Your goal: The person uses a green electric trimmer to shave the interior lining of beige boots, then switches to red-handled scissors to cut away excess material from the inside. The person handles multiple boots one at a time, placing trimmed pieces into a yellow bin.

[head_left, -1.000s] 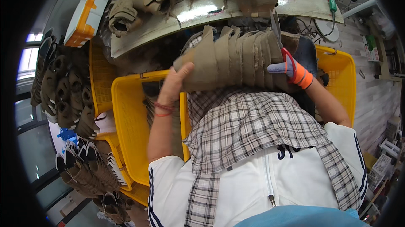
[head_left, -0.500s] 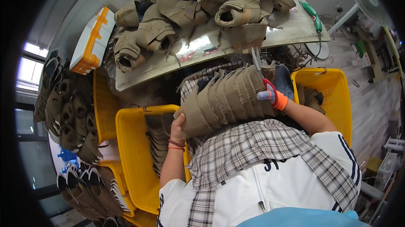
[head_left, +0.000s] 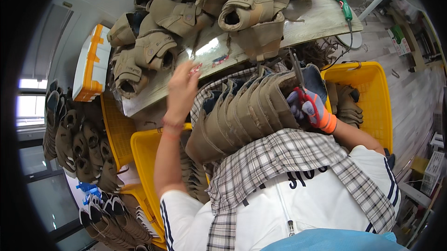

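Observation:
A nested stack of brown shoe uppers [head_left: 247, 116] lies on its side across my lap, with frayed edges and some dark blue lining showing. My right hand [head_left: 308, 107], in a grey and orange glove, is closed around red-handled scissors [head_left: 298, 68] at the stack's right end. The blades point away from me. Blurred by motion, my left hand [head_left: 180, 93] is raised off the stack near the front edge of the table [head_left: 163, 85]; how its fingers are set is unclear. Beyond it, a heap of similar uppers [head_left: 179, 15] covers much of the tabletop.
Yellow baskets flank my lap: the left basket [head_left: 144, 158] and the right basket [head_left: 379, 92] both hold uppers. A green corded tool [head_left: 342, 4] lies on the table's right side. Further left are a white box with orange tape [head_left: 86, 71] and racked uppers [head_left: 77, 134].
My left hand has let go of the stack's left end and moved up toward the table. The scissors have shifted down and turned in my right hand. The view has shifted slightly.

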